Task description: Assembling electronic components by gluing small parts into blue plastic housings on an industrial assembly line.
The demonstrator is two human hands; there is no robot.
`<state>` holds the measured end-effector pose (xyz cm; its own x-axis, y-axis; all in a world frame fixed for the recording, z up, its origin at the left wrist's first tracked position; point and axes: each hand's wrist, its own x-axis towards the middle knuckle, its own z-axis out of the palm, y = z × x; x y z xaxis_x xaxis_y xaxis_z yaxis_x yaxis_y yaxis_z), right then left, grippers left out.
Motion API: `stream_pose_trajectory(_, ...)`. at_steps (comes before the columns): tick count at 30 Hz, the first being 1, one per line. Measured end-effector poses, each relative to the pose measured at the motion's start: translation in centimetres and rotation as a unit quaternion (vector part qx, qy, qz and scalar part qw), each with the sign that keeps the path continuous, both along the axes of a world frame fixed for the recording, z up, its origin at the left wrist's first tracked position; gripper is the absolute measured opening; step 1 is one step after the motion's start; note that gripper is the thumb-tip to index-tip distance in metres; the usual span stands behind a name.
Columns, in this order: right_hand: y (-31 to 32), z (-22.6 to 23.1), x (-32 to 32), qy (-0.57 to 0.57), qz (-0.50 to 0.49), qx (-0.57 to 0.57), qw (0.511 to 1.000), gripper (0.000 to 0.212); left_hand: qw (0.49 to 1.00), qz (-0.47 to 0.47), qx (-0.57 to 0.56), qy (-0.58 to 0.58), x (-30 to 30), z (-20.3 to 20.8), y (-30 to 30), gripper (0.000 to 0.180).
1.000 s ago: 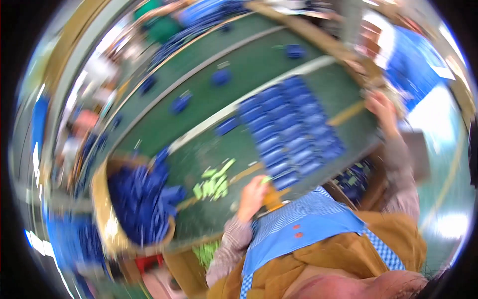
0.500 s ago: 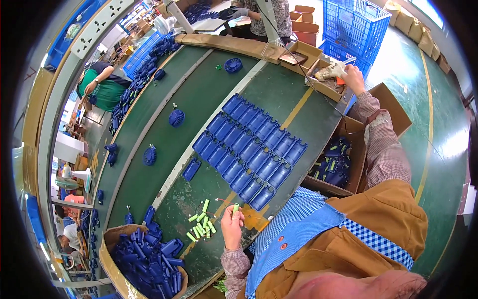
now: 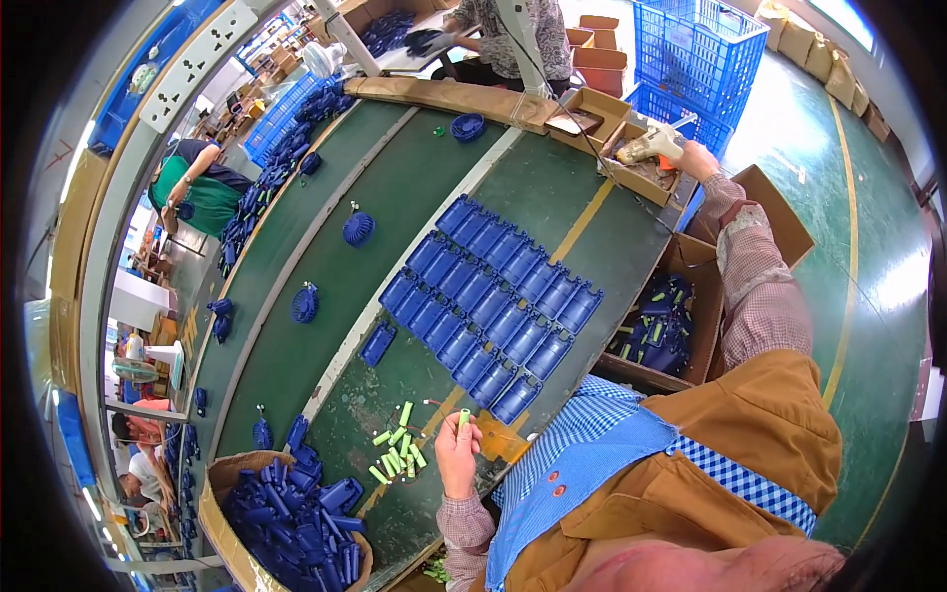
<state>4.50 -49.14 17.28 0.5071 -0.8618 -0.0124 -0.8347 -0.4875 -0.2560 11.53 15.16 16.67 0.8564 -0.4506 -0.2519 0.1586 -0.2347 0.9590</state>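
The bench was dark green with a yellow stripe. The plastic trays in rows were deep blue, and the small cells pale green. The crate was bright blue, the sleeve finely checked in reddish-brown, and the apron blue gingham.

The tool at about one o'clock is partly covered by the right hand, so its kind is not sure. The left hand hides the lower part of a green cell. The things inside the open carton at three o'clock are too dark to tell. People at nine o'clock are bent and small near the rim, and the person at twelve o'clock is cut by the top edge.
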Motion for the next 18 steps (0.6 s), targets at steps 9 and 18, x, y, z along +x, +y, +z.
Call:
stream_pose_trajectory(9,3.9,0.0,-0.4,-0.141,-0.009,-0.202,0.969,0.040,0.999,-0.010,-0.035,-0.007,-0.1,0.0,0.0,0.012)
stream_pose_trajectory(18,3.7,-0.9,-4.7,-0.303,-0.073,-0.173,0.934,0.036,0.997,0.015,-0.076,0.006,-0.9,0.9,-0.1,0.017)
